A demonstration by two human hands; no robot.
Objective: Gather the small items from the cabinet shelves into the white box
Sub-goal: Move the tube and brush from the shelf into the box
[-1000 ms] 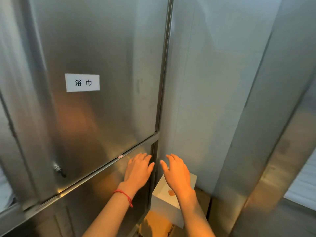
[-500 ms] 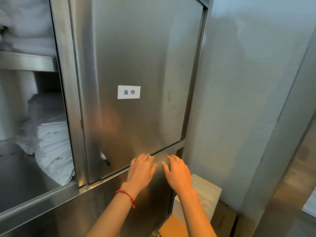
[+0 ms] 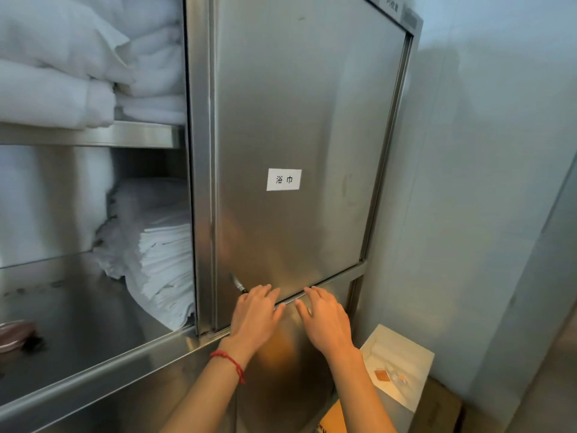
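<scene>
Both hands are being held flat, with fingers straight and nothing gripped. The left hand (image 3: 254, 314), with a red string bracelet (image 3: 229, 364) on its wrist, is being laid near the lower left corner of the brushed steel sliding door (image 3: 299, 145), just beside the small metal lock knob (image 3: 239, 284). The right hand (image 3: 326, 320) is being kept just beside it, over the lower frame rail under that door.

Compared with half a second ago, much more of the open left compartment is being shown. Folded white towels (image 3: 78, 64) are being seen on the upper steel shelf (image 3: 90, 134), and a stack of thin white cloths (image 3: 162, 264) is being seen at the right edge of the lower shelf. A pinkish item (image 3: 14, 334), too blurred to be named, is being seen at the left edge of that shelf. One second ago, only closed steel was being shown. The hands are being kept in almost the same pose across all three moments.

For the task, this probably means that the shelves are only now being faced, and the gathering is hardly begun. The open white cardboard box (image 3: 415, 364) is being left on a brown carton at the floor, at the right of the cabinet, and small orange packets (image 3: 381, 375) are already lying inside it.
</scene>
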